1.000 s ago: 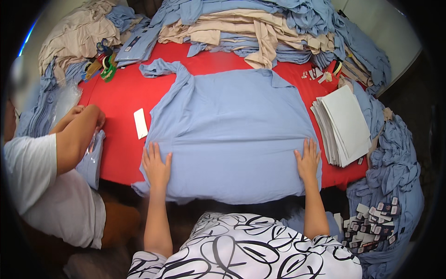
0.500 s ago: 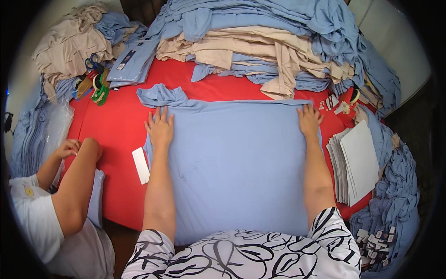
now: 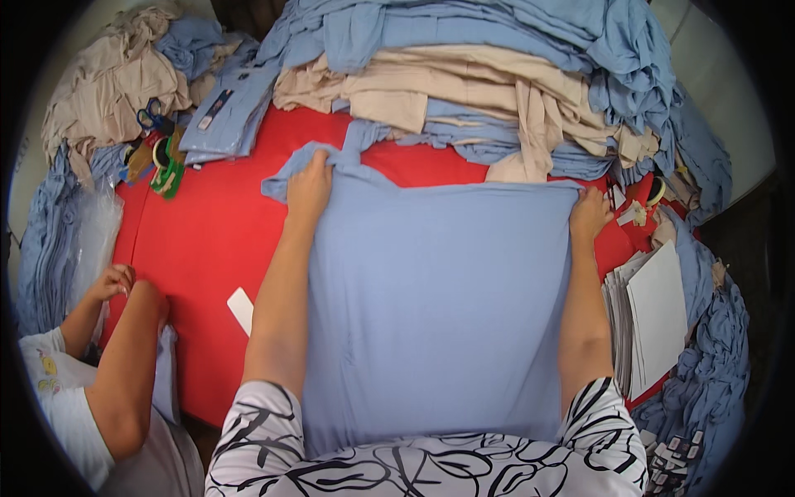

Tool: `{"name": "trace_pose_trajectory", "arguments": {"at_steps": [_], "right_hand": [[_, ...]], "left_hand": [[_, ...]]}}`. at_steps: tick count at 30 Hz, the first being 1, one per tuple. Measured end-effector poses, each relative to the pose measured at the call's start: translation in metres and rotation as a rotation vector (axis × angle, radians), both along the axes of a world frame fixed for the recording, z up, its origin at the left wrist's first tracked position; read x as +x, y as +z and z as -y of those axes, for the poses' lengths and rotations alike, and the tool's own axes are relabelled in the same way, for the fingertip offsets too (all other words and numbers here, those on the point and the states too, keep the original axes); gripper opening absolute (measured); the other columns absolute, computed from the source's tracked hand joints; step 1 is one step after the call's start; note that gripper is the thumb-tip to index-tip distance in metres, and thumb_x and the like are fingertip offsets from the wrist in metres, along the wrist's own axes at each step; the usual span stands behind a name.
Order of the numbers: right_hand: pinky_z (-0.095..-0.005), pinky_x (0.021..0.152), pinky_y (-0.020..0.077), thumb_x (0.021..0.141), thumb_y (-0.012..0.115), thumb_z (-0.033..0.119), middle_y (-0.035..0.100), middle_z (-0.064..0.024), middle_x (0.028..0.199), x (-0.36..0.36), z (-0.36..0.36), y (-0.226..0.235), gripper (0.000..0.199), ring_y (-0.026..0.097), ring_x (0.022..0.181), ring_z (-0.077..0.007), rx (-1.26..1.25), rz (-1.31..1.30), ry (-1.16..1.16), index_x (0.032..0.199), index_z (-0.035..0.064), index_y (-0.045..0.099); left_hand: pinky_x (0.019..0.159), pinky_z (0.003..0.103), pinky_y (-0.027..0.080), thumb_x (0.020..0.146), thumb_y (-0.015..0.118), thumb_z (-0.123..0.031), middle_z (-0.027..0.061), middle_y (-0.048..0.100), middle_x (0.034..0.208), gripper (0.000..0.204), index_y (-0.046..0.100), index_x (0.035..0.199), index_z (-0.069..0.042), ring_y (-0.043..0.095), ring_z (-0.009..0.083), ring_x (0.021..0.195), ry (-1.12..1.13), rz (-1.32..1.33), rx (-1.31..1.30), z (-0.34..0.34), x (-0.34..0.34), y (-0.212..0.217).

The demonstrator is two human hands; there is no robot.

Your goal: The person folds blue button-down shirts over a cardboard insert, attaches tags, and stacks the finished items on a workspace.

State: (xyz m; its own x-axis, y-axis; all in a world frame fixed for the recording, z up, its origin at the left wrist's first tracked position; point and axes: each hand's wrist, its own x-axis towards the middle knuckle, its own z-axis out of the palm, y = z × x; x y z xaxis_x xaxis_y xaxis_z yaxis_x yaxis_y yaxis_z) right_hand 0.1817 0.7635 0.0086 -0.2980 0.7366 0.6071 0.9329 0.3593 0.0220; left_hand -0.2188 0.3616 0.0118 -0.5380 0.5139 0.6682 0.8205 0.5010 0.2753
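My left hand (image 3: 310,187) and right hand (image 3: 590,214), each closed on a far corner of the blue shirt (image 3: 447,298), which stretches between my forearms over the red table (image 3: 207,257).

No writing can be read: the label (image 3: 215,110) on the bagged blue garment (image 3: 242,124) at ten o'clock and the tags (image 3: 672,460) at four o'clock are too small.

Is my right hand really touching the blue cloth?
Touching. The head view shows the right hand holding the far right corner of the blue cloth in its grip.
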Motion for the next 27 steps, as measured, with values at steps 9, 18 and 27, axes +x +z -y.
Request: {"name": "trace_pose_trajectory", "arguments": {"at_steps": [9,18,27], "right_hand": [[-0.0578,0.1,0.0346,0.094,0.06,0.026,0.056,-0.0102,0.135,0.043,0.14,0.014,0.037,0.05,0.123,-0.0324,-0.237,0.02,0.27,0.13,0.017,0.06],[-0.0621,0.118,0.0094,0.103,0.031,0.054,0.024,-0.0086,0.163,0.082,0.17,0.004,0.06,0.019,0.151,-0.031,-0.477,0.136,0.086,0.154,0.023,0.035],[-0.0587,0.119,0.0105,0.103,0.044,0.039,0.031,-0.0141,0.16,0.207,0.27,-0.004,0.058,0.023,0.149,-0.0319,-0.384,0.074,0.117,0.151,0.0078,0.038]], "left_hand": [[0.103,0.051,0.037,0.086,0.071,-0.02,0.0122,0.052,0.137,0.043,0.058,0.127,-0.013,0.046,0.035,0.128,0.178,0.242,-0.233,0.089,0.174,0.026],[0.118,0.057,0.017,0.102,0.045,-0.039,0.0089,0.037,0.157,0.051,0.047,0.147,-0.016,0.028,0.0333,0.147,0.294,0.204,-0.382,0.121,0.126,-0.009],[0.117,0.055,0.022,0.099,0.053,-0.025,0.02,0.038,0.154,0.052,0.045,0.144,-0.001,0.029,0.0404,0.145,0.279,0.356,-0.371,0.205,0.283,-0.007]]}}
